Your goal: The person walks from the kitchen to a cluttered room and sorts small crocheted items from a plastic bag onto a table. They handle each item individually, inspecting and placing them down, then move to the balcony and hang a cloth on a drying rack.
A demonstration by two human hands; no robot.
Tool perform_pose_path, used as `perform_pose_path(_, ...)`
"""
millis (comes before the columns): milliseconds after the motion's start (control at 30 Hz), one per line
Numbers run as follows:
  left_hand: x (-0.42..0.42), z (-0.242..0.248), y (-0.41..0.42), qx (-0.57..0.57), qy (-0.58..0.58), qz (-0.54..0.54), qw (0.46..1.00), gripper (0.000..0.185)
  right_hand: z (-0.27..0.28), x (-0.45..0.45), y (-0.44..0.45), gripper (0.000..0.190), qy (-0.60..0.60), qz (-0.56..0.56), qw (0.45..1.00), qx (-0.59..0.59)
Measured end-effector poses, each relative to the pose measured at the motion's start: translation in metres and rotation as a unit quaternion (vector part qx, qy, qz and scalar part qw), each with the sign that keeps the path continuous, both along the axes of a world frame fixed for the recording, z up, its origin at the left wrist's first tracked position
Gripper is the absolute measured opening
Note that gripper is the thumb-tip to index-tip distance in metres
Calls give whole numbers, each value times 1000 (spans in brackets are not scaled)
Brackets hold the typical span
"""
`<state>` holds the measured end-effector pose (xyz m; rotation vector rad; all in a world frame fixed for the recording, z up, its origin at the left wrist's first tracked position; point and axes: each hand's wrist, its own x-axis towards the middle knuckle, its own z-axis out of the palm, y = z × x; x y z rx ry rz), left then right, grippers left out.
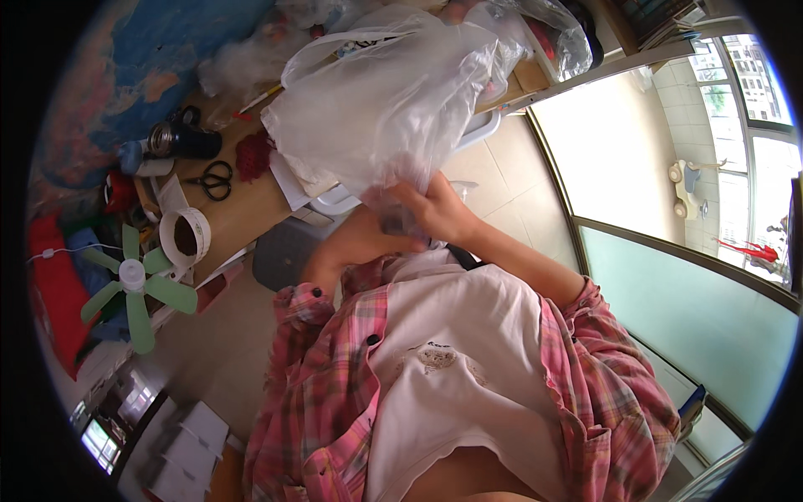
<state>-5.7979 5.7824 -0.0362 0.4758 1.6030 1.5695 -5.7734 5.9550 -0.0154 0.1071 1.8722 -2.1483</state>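
A large translucent white plastic bag (382,100) spreads out in front of me, partly over the desk's edge. Its near end is bunched between my two hands, close to my chest. My right hand (423,204) has its fingers closed on the gathered plastic. Just beside it, my left hand (376,216) also grips the bunched part; it is blurred and partly covered by the film. Something dark shows between the hands, too blurred to name. A strap-like handle loop of the bag lies at its far left side.
On the wooden desk (244,204) are black-handled scissors (215,181), a dark flask (185,139), a red crocheted piece (253,155) and a white paper cup (186,237) with dark contents. A green-bladed fan (133,276) stands left. A grey stool (285,251) is below; a sliding glass door (677,301) stands right.
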Motion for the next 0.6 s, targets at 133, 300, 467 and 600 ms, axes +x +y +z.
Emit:
perform_pose_path(133,31,-25,55,-181,86,-80,976,54,0,31,39,21,103,36,976,191)
perform_pose_path(300,96,-76,90,-130,85,-42,987,39,-2,68,92,29,258,141,888,354)
perform_pose_path(467,106,-49,126,-194,243,-87,946,35,20,88,115,25,224,45,965,131)
perform_pose_path(600,106,-36,135,-137,326,35,935,38,73,65,133,18,68,-116,991,-20)
